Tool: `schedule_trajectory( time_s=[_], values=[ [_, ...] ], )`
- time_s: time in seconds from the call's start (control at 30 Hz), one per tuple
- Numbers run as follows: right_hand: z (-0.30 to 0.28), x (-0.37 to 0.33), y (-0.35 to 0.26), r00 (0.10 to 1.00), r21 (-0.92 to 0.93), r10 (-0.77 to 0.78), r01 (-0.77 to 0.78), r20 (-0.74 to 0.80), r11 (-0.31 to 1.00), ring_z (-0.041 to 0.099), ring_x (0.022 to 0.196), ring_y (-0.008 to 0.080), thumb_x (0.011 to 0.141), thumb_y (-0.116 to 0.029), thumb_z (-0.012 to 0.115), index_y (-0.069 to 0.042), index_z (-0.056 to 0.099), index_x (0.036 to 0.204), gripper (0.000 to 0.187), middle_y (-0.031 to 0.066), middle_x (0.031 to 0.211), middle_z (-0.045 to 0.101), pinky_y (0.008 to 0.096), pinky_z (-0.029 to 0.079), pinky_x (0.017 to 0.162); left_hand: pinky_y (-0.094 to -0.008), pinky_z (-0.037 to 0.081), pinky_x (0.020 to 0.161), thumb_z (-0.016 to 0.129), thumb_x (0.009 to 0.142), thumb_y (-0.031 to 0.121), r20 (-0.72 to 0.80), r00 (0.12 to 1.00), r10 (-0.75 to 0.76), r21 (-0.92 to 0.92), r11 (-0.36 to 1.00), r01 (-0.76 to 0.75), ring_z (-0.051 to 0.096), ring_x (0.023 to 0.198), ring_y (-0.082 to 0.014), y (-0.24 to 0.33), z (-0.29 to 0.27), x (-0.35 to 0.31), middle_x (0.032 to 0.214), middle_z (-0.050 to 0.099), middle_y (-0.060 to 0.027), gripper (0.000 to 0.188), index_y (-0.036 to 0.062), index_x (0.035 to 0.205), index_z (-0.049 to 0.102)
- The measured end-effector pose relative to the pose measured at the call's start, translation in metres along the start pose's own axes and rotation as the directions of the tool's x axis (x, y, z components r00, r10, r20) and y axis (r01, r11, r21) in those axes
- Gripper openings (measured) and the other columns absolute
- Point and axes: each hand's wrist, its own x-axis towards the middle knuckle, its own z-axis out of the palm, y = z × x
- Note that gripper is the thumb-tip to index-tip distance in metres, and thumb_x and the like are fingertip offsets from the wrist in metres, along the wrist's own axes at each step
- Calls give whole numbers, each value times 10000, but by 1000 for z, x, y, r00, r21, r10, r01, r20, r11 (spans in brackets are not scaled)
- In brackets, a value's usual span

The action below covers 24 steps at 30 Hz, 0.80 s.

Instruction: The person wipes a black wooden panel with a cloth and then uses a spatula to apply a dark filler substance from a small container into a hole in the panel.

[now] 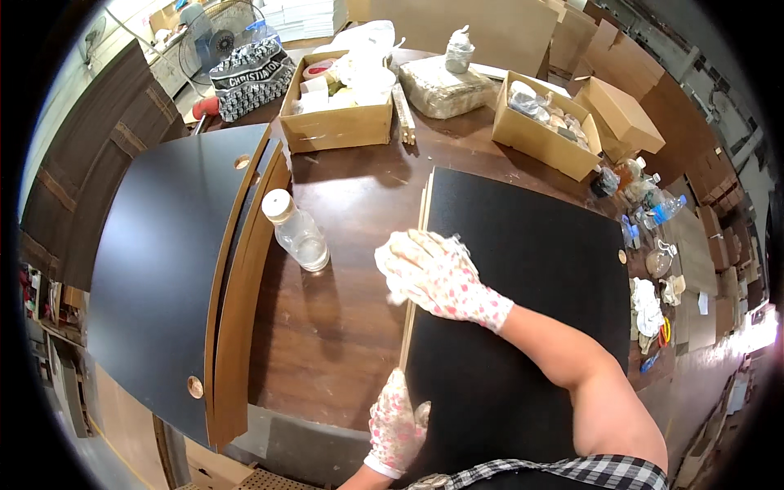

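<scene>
A stack of black panels (523, 245) with pale edges lies on the brown table in front of me. My right hand (437, 278), in a white glove with pink spots, presses flat over the left edge of the top panel. Bunched under its palm and fingers is a white rag (459, 243), mostly hidden. My left hand (396, 426), gloved alike, rests against the near left corner of the stack, its fingers stretched along the edge and the thumb apart. Left of the right hand stands a clear bottle (300, 233) with a white cap and a little liquid.
Dark curved panels (171, 269) with round holes lie stacked at the left. Behind are a cardboard box (339, 131) of supplies, a wrapped parcel (445, 86) and a box of small bagged parts (543, 139). Several bottles (665, 211) and a white cloth (647, 306) line the right side.
</scene>
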Motion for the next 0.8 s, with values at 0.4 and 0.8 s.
schedule_trajectory(
  time_s=[0.4,0.8],
  values=[
    [-53,-159,225,829,-400,448,-555,-334,729,572,1077,318,942,-361,408,-102,614,1102,367,129,1081,618,426,444,944,-445,394,996,649,849,144,26,1000,-17,82,997,15,494,1181,-403,3,-1,2,1358,440,-279,704,-77,1415,293],
    [-42,-154,5,932,49,-20,40,-361,998,597,981,259,820,-369,554,-192,659,946,241,34,953,647,400,451,905,-440,369,1036,539,909,102,-20,1000,-12,73,997,13,456,1229,-438,7,2,3,1356,435,-303,624,-67,1439,257]
  ],
)
